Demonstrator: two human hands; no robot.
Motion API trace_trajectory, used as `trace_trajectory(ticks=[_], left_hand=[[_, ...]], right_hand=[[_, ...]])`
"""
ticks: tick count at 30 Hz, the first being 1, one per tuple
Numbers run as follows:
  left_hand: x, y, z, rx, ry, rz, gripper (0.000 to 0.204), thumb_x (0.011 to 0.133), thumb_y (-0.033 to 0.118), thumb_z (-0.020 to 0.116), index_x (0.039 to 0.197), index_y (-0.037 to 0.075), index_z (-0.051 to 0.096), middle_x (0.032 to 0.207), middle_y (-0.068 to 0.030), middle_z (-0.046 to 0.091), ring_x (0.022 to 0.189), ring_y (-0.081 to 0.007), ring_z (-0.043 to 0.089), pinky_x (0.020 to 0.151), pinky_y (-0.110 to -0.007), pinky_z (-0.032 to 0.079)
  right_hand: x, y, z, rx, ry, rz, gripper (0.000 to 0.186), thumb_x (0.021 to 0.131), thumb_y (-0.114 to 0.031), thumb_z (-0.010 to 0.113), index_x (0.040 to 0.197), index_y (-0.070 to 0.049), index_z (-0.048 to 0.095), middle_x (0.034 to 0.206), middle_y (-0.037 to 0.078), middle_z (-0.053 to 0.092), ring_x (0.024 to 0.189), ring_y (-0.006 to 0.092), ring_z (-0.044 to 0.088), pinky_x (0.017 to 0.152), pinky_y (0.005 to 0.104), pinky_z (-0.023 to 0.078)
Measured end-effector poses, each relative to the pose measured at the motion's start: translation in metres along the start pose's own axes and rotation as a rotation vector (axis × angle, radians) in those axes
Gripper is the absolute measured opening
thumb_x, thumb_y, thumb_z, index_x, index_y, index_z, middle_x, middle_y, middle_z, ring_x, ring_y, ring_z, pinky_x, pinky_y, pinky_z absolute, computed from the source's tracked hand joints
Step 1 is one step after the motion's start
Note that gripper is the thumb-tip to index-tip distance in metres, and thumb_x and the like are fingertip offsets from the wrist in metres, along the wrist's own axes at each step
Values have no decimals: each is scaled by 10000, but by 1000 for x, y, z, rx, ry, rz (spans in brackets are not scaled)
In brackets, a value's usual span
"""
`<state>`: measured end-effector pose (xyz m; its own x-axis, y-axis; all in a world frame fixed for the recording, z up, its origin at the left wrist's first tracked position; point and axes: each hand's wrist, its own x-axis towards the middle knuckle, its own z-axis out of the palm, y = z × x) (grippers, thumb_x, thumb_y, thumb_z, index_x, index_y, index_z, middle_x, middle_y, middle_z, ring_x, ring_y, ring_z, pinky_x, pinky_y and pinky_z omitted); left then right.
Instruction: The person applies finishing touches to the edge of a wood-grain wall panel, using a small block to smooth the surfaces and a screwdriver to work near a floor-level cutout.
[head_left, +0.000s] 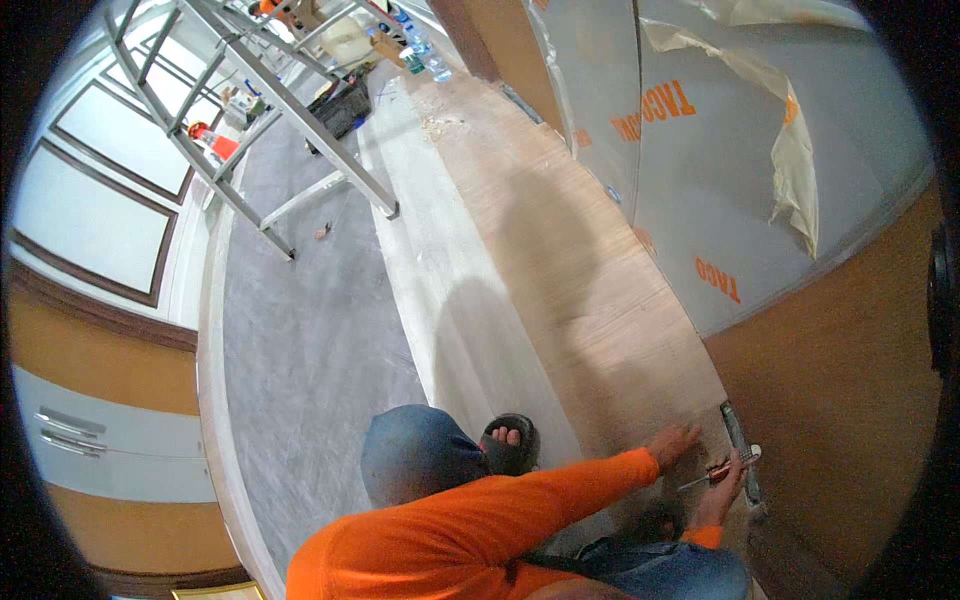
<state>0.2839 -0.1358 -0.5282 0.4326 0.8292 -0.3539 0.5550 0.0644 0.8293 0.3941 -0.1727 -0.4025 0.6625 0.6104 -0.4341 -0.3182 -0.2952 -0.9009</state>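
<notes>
My left hand point(676, 446) rests on the pale wood panel point(620, 350), its fingers stretched out and slightly blurred. Just to the right, my right hand point(724, 492) is closed around what looks like a screwdriver point(717, 471) with a red handle. Its thin shaft points left, toward the panel surface. Past my right fingers shows a small whitish piece point(754, 453), too small to name. It lies by a dark metal strip point(735, 428), which looks like a hinge or lock fitting on the panel's right edge.
An aluminium stepladder point(300, 120) stands at the upper left on grey floor covering point(300, 290). Behind it are a black tool case point(340, 108), an orange cone point(212, 140) and water bottles point(430, 60). Grey protective sheeting point(740, 160) with torn tape hangs at the right. Drawers point(110, 435) line the left.
</notes>
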Motion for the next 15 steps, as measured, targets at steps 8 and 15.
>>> trace_trajectory(ticks=[8, 15], left_hand=[[-54, 32, -75, -901, -151, -401, 490, 1004, 453, 480, 1330, 96, 561, 1158, -124, 642, 1012, -275, 603, 893, -411, 485], [-204, 222, -254, -1073, 106, -521, 523, 997, 545, 506, 1113, 60, 662, 932, -24, 626, 872, -187, 589, 807, -313, 481]], right_hand=[[-27, -104, 70, -70, -753, 362, 236, 1042, -310, 531, 868, -151, 515, 718, -32, 500, 606, 102, 466, 595, 273, 413], [-132, -252, 157, -431, -708, 225, 321, 1040, -358, 519, 829, -117, 542, 698, 10, 572, 685, 121, 586, 612, 281, 452]])
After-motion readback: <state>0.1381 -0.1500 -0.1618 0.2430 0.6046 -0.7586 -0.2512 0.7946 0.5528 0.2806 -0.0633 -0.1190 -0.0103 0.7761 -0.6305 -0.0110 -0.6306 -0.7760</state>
